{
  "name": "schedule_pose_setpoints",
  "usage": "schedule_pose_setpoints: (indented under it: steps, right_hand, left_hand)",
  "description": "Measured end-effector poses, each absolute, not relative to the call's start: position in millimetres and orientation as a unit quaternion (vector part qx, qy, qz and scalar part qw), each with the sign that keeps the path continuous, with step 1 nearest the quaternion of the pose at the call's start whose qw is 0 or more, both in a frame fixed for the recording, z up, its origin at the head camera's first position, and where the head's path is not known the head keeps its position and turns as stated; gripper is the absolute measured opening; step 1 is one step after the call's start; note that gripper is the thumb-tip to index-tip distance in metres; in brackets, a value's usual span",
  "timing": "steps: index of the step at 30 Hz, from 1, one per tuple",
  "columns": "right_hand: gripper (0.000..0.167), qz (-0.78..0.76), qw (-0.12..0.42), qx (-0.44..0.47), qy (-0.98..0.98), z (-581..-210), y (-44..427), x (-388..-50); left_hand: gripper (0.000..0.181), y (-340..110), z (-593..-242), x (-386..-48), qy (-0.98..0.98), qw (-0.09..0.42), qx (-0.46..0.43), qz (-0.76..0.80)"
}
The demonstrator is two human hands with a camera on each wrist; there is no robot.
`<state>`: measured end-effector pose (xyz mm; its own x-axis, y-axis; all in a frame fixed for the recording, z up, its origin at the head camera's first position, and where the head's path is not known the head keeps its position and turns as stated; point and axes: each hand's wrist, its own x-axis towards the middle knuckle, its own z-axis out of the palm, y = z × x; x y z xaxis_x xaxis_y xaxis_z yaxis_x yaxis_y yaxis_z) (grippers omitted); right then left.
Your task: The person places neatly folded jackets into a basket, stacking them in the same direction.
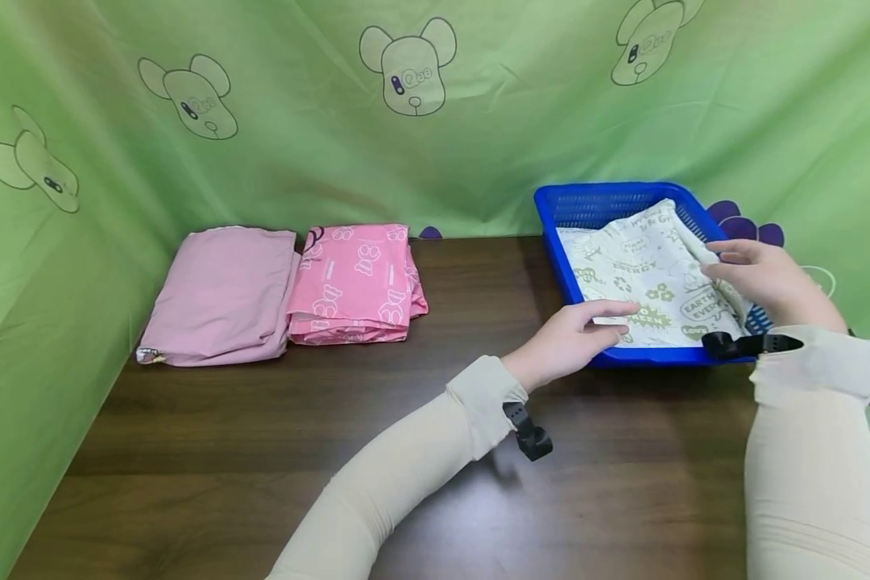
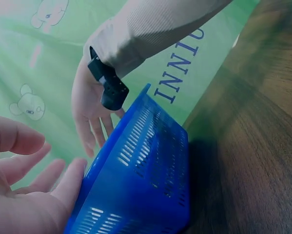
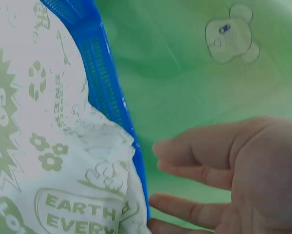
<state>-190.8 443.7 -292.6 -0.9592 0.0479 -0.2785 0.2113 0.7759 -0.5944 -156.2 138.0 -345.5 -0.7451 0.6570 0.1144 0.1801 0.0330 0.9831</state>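
Observation:
A blue plastic basket [image 1: 623,357] stands at the right, against the green curtain. Inside it lies a folded white cloth [image 1: 634,254] with green lettering and flowers, one edge raised along the right wall. My left hand [image 1: 569,338] is over the basket's front left corner, fingers spread and loosely bent around nothing. By the right rim hovers my right hand [image 1: 776,278], its fingers pointing inward. The right wrist view has that hand [image 3: 253,175] just outside the rim, apart from the cloth [image 3: 63,146]. In the left wrist view, the left fingers are beside the basket wall [image 2: 136,170].
A folded mauve cloth [image 1: 221,294] lies at the left of the brown wooden table [image 1: 275,451]. Touching it is a folded pink cloth [image 1: 355,278] with white bear outlines. The green curtain [image 1: 283,161] encloses the back and sides. A pale cord loop [image 1: 832,282] shows behind the right hand.

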Motion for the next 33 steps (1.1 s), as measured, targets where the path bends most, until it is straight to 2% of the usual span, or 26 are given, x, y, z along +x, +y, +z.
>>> schedule_pose_setpoints:
  steps: [7,18,24,33]
  right_hand:
    - [0.067,-0.291,0.061,0.087,0.951,-292.6,424.8,-174.9]
    - [0.059,-0.319,-0.011,0.09,0.943,-290.9,380.8,-163.6]
    - [0.055,-0.323,-0.062,0.09,0.94,-291.7,355.2,-163.8]
    - [0.046,-0.341,-0.155,0.067,0.925,-290.3,315.0,-158.6]
  left_hand:
    - [0.027,131.8,-353.4,-157.7,0.63,0.21,0.264,0.699]
    - [0.022,109.4,-359.7,-166.8,0.623,0.193,0.241,0.719]
    - [0.021,96.4,-359.1,-173.7,0.624,0.162,0.242,0.725]
    - [0.022,61.2,-355.6,-181.3,0.661,0.066,0.272,0.696]
